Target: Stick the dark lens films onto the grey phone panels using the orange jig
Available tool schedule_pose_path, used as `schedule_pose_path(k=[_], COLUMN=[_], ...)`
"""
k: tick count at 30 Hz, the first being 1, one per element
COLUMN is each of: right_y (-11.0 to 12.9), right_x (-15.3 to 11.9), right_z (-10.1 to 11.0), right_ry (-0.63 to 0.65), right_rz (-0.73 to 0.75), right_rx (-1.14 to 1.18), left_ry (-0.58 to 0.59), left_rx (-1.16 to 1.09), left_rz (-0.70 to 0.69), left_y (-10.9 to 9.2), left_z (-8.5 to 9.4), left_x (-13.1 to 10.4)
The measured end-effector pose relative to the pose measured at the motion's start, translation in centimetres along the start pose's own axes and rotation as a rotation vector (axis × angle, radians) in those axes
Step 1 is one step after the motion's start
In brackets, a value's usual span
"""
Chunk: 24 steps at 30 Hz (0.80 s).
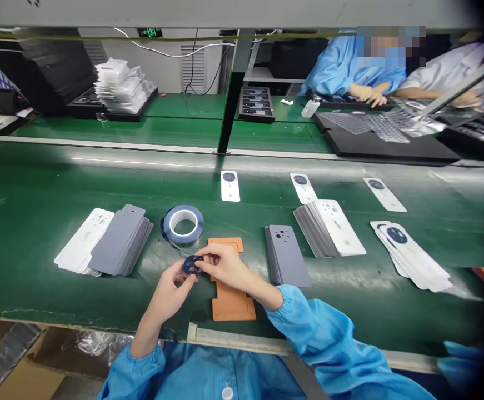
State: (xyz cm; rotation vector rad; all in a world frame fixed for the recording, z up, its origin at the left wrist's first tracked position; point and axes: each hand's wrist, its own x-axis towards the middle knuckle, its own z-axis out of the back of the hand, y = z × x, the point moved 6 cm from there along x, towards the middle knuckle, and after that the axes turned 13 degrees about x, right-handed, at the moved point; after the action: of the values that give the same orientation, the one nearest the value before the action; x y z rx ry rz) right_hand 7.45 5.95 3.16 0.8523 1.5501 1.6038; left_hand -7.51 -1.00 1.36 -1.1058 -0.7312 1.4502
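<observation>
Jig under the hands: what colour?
Orange; the jig lies flat on the green belt, clearest in the head view.

On the surface (pixel 37 189), my hands meet over the jig (pixel 230 297) at the near edge. The tape roll (pixel 183 224) sits just beyond it, a card stack (pixel 108 241) to its left, three more stacks to its right.

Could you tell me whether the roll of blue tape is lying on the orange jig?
No, the tape roll rests on the green belt, just left of the orange jig.
</observation>
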Motion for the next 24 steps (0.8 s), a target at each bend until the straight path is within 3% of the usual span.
schedule_pose_path(k=[3,7,13,15,17,21,23,24], right_y=[0.8,1.1,-1.9,-2.7,-2.7,-2.3,-2.3,-2.4], right_x=[-0.7,-2.0,-3.9,-4.5,-5.1,-6.0,-6.2,-6.2], right_z=[0.3,0.4,1.7,2.7,4.1,6.1,6.6,6.8], right_ry=[-0.048,-0.015,-0.118,-0.195,-0.308,-0.464,-0.489,-0.491], right_rz=[0.037,0.016,-0.214,-0.219,-0.143,0.015,0.051,0.049], right_rx=[0.007,0.136,0.453,0.484,0.413,0.06,-0.069,-0.094], left_ry=[0.001,-0.065,-0.137,-0.237,-0.429,-0.814,-0.856,-0.819], left_rx=[-0.027,-0.043,-0.049,-0.017,0.078,0.353,0.408,0.408], left_rz=[-0.006,0.004,0.059,0.054,0.035,-0.126,-0.262,-0.316], left_y=[-0.6,-1.5,-1.0,-0.6,-0.6,-2.6,-4.0,-4.5], left_z=[0.2,0.9,1.1,1.7,2.8,3.9,2.9,2.1], left_x=[0.0,0.5,1.8,2.1,1.8,-0.4,-1.5,-1.8])
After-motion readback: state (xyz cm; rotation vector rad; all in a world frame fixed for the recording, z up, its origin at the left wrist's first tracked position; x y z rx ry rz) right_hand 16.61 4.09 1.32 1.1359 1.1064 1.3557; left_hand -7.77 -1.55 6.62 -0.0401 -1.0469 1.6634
